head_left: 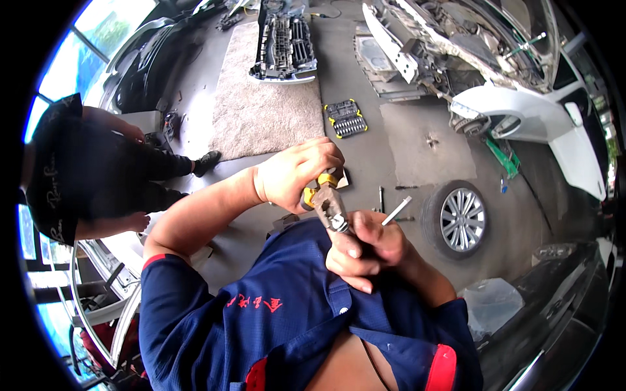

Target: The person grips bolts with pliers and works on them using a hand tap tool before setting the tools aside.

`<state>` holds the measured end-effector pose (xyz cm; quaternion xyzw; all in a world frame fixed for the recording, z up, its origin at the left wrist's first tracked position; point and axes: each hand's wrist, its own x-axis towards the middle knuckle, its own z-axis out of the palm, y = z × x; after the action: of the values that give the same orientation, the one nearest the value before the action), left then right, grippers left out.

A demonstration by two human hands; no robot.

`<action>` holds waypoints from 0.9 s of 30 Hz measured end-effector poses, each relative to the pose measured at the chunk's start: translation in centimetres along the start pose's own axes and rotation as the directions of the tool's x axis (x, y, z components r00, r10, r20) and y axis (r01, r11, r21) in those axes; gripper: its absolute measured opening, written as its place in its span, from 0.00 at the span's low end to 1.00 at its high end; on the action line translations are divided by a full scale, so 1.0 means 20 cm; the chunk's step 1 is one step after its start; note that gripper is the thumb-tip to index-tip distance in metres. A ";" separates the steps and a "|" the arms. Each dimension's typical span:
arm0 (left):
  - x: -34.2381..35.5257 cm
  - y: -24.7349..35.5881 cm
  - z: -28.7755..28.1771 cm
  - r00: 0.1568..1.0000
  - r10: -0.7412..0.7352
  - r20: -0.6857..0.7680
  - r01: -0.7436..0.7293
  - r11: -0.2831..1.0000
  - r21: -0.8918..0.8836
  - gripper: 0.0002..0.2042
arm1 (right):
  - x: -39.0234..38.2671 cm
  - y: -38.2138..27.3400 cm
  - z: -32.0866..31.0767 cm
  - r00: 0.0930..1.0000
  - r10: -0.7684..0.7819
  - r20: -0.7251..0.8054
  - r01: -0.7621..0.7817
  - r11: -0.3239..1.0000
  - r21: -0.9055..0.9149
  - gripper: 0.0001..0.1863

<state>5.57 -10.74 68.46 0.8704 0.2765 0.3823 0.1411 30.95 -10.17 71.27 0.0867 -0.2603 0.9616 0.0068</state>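
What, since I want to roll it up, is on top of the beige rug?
What looks like a car bumper lies on the beige rug, hiding the pile beneath; the left hand blocks the rug's near right corner from view.

Pliers (333, 207) are left of the wheel (462, 220), a socket set (346, 119) beside the carpet (261, 117).

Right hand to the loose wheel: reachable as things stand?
Probably not: the wheel lies on the floor, seemingly well below the right hand, which also holds a white stick near the tip of the pliers.
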 end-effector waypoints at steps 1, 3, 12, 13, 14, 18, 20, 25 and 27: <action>0.00 0.00 -0.01 1.000 -0.002 -0.013 0.002 1.000 0.008 0.24 | -0.01 0.01 -0.02 0.999 -0.053 -0.009 0.052 0.998 -0.021 0.29; -0.04 0.01 -0.03 0.994 -0.101 0.034 0.101 0.995 0.019 0.22 | -0.01 -0.03 -0.01 0.974 -0.158 -0.162 0.099 0.942 -0.322 0.28; -0.27 0.11 0.09 0.799 -0.588 0.129 0.597 0.801 -0.045 0.19 | 0.03 0.01 -0.27 0.760 -0.626 -0.178 -0.100 0.158 -0.982 0.12; -0.27 0.10 0.09 0.663 -0.722 0.195 0.743 0.668 -0.052 0.19 | 0.04 -0.01 -0.39 0.727 -0.685 -0.041 -0.213 -0.169 -0.962 0.11; -0.24 0.13 0.10 0.466 -0.836 0.291 0.880 0.473 -0.049 0.18 | 0.03 -0.06 -0.52 0.789 -0.614 -0.010 -0.355 -0.442 -0.824 0.11; -0.18 0.08 0.17 -0.165 -0.746 0.645 0.986 -0.140 0.091 0.15 | -0.02 0.01 -0.80 0.890 -0.421 -0.176 -0.457 -0.808 -0.373 0.13; -0.26 0.06 0.18 -0.082 -0.792 0.605 0.994 -0.112 -0.011 0.14 | 0.06 0.01 -0.72 0.859 -0.464 -0.218 -0.512 -0.758 -0.405 0.12; -0.39 0.21 0.08 0.349 -0.886 0.306 0.912 0.246 -0.328 0.16 | 0.09 -0.08 -0.40 0.780 -0.626 -0.006 -0.410 -0.503 -0.761 0.09; -0.40 0.23 0.09 0.493 -0.844 0.211 0.844 0.406 -0.351 0.17 | 0.09 -0.09 -0.33 0.740 -0.413 -0.531 -0.322 0.476 -0.818 0.11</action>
<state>4.19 -19.22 64.64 0.5610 0.5898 0.3071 0.4930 28.29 -5.47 66.88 -0.2740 -0.6896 0.6482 0.1710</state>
